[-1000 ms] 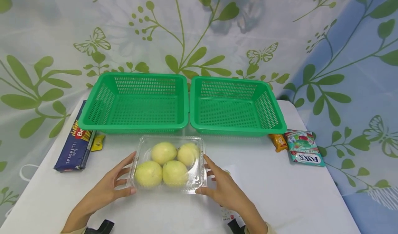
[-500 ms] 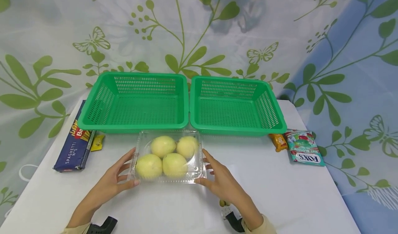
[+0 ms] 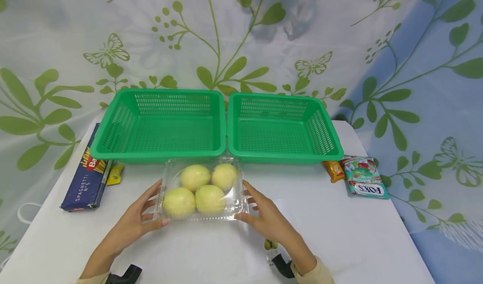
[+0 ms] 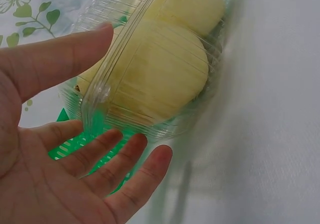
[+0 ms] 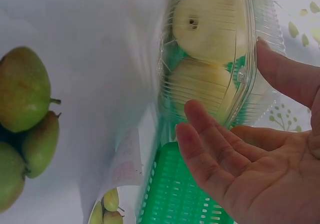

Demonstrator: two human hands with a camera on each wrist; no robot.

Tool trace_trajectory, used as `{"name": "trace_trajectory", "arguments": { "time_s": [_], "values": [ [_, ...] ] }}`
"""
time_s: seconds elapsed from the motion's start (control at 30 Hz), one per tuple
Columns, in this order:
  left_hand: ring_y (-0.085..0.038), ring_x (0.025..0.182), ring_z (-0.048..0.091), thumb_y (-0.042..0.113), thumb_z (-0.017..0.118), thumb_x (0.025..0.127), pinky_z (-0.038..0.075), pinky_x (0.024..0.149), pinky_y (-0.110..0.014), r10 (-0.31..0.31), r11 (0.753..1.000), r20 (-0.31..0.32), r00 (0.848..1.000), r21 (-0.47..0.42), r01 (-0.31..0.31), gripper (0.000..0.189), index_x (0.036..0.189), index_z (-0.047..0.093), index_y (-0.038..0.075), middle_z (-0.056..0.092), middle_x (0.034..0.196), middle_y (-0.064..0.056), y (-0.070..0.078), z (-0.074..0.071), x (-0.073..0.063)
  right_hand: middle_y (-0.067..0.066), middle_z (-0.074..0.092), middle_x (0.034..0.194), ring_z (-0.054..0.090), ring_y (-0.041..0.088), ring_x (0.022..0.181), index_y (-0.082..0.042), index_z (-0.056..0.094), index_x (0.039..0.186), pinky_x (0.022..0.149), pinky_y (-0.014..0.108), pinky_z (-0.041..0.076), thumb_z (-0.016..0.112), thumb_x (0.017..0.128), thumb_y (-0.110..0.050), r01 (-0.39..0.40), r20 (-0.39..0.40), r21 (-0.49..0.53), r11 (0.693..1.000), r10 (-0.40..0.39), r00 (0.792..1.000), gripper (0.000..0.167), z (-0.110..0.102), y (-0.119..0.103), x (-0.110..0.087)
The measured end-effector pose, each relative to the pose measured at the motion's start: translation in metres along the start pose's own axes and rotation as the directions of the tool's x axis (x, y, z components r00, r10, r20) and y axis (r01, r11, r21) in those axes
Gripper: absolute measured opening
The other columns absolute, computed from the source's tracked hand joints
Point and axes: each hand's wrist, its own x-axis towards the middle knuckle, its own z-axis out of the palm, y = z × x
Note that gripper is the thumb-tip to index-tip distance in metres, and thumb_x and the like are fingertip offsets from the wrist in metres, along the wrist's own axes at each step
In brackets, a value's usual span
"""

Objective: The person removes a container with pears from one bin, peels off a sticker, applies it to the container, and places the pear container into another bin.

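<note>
A clear plastic clamshell box [image 3: 241, 198] with several pale yellow pears [image 3: 210, 199] inside lies lid down at the middle of the table, right in front of two green baskets. My left hand [image 3: 132, 221] is at its left side, thumb by the rim and fingers spread along the wall. At the right side, my right hand [image 3: 268, 219] mirrors this, thumb [image 5: 287, 77] up against the rim. The fingers [image 4: 135, 156] of the left hand are loosely extended, fingertips at the box's edge. Neither hand curls round the box.
The left green basket [image 3: 158, 155] and right green basket [image 3: 283, 157] stand side by side at the back. A blue spaghetti box [image 3: 84, 183] and yellow packet [image 3: 115, 175] lie left; an orange packet [image 3: 334, 170] and Fox's bag [image 3: 364, 177] right. Printed pears [image 5: 25, 92] show near my right wrist.
Both hands and the pear box have shifted a little away from me, toward the baskets, mostly in the first half second. Since then they have barely moved; the whole view has shifted slightly.
</note>
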Motion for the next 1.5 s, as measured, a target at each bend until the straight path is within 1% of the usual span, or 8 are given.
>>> {"name": "trace_trajectory", "arguments": {
  "time_s": [0.1, 0.27, 0.37, 0.53, 0.67, 0.8, 1.1, 1.5],
  "values": [
    [-0.042, 0.141, 0.039, 0.018, 0.08, 0.085, 0.051, 0.093, -0.014, -0.003, 1.0, -0.004, 1.0, -0.007, 0.003, 0.101, 0.163, 0.015, 0.026, 0.023, 0.164, -0.023, -0.001, 0.0, -0.002, 0.012, 0.051, 0.148, 0.058, 0.029, 0.126, -0.017, 0.022, 0.161, 0.104, 0.052, 0.05, 0.075, 0.09, -0.032, 0.004, -0.003, -0.003, 1.0, -0.004, 1.0, 0.09, 0.001, 0.002, 0.001],
    [0.007, 0.13, 0.041, 0.019, 0.081, 0.085, 0.05, 0.093, -0.014, -0.009, 1.0, -0.008, 1.0, -0.008, 0.009, 0.101, 0.162, 0.017, 0.027, 0.023, 0.165, -0.022, -0.003, 0.001, -0.003, 0.011, 0.051, 0.148, 0.059, 0.026, 0.124, -0.016, 0.021, 0.162, 0.103, 0.051, 0.051, 0.076, 0.09, -0.033, -0.003, -0.016, -0.006, 1.0, 0.003, 1.0, 0.092, 0.0, 0.002, 0.0],
    [0.02, 0.12, 0.037, 0.02, 0.081, 0.085, 0.05, 0.093, -0.014, -0.02, 1.0, -0.006, 1.0, -0.016, 0.02, 0.101, 0.162, 0.017, 0.029, 0.022, 0.165, -0.021, -0.003, 0.001, -0.003, 0.008, 0.052, 0.147, 0.06, 0.023, 0.123, -0.019, 0.023, 0.161, 0.103, 0.049, 0.051, 0.077, 0.089, -0.035, -0.027, -0.022, -0.01, 1.0, 0.027, 0.999, 0.091, -0.003, 0.002, -0.001],
    [0.008, 0.127, 0.04, 0.02, 0.08, 0.086, 0.051, 0.092, -0.015, -0.025, 1.0, -0.003, 1.0, -0.013, 0.025, 0.1, 0.162, 0.017, 0.031, 0.023, 0.165, -0.02, -0.002, 0.0, -0.002, 0.006, 0.055, 0.145, 0.061, 0.024, 0.123, -0.019, 0.033, 0.158, 0.103, 0.049, 0.051, 0.077, 0.089, -0.032, -0.053, -0.053, -0.019, 0.998, 0.052, 0.997, 0.083, -0.013, 0.008, -0.002],
    [-0.023, 0.141, 0.042, 0.019, 0.08, 0.085, 0.049, 0.092, -0.013, -0.035, 0.999, 0.0, 0.999, -0.013, 0.035, 0.101, 0.162, 0.016, 0.03, 0.024, 0.164, -0.021, -0.002, 0.0, -0.001, 0.012, 0.055, 0.146, 0.059, 0.028, 0.126, -0.014, 0.042, 0.153, 0.102, 0.048, 0.052, 0.075, 0.091, -0.029, -0.051, -0.076, -0.032, 0.998, 0.048, 0.996, 0.072, -0.025, 0.017, -0.003],
    [-0.051, 0.144, 0.032, 0.017, 0.08, 0.086, 0.047, 0.092, -0.01, -0.043, 0.999, 0.007, 0.999, -0.018, 0.044, 0.102, 0.163, 0.014, 0.028, 0.023, 0.164, -0.024, -0.001, -0.002, 0.002, 0.013, 0.055, 0.146, 0.057, 0.03, 0.127, -0.01, 0.047, 0.149, 0.101, 0.049, 0.052, 0.074, 0.092, -0.032, -0.06, -0.08, -0.047, 0.997, 0.056, 0.995, 0.067, -0.035, 0.027, -0.006],
    [-0.052, 0.144, 0.031, 0.017, 0.079, 0.086, 0.046, 0.092, -0.009, -0.046, 0.999, 0.006, 0.999, -0.017, 0.046, 0.101, 0.163, 0.014, 0.027, 0.023, 0.164, -0.024, -0.003, -0.001, 0.001, 0.011, 0.065, 0.124, 0.063, 0.023, 0.107, -0.008, 0.056, 0.141, 0.082, 0.034, 0.053, 0.073, 0.092, -0.028, -0.162, -0.042, -0.131, 0.978, 0.157, 0.987, 0.056, -0.049, 0.045, -0.013],
    [-0.052, 0.144, 0.031, 0.016, 0.079, 0.086, 0.047, 0.092, -0.01, -0.035, 0.999, 0.009, 0.999, -0.038, 0.036, 0.101, 0.163, 0.014, 0.026, 0.024, 0.163, -0.025, -0.005, -0.001, 0.0, 0.002, 0.065, 0.104, 0.057, 0.014, 0.094, -0.01, 0.061, 0.135, 0.077, 0.027, 0.048, 0.072, 0.093, -0.029, -0.16, -0.024, -0.151, 0.975, 0.158, 0.987, 0.047, -0.046, 0.059, -0.012]
  ]
}}
